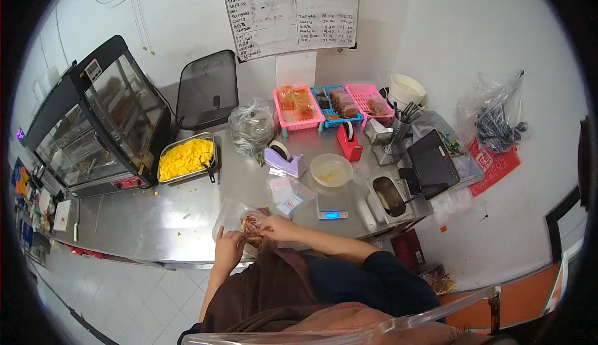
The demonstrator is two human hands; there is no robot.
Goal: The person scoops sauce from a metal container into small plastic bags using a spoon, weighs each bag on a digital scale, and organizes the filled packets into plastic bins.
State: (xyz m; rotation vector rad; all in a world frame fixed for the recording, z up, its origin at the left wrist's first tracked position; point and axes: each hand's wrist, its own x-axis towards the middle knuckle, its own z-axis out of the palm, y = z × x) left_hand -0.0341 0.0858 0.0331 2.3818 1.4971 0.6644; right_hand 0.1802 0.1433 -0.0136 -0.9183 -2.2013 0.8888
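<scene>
My left hand (230, 248) and my right hand (280, 228) meet at the front edge of the steel counter. Both have their fingers on a clear plastic bag (256, 218) with reddish-brown contents, pinching it from either side. What the bag holds is too small to tell. Just beyond it lie several small clear plastic bags (282, 191). A lilac tape dispenser (286, 163) stands behind those. To the right of my hands is a digital kitchen scale (332, 203) with a lit blue display, and a round translucent bowl (331, 171) sits at its far side.
A steel tray of yellow scrambled egg (188, 159) stands beside a glass display warmer (100, 125) at left. Pink (299, 123) and blue (343, 120) baskets of packets line the back. A red tape dispenser (350, 144), steel container (390, 198) and dark tablet (433, 164) are at right.
</scene>
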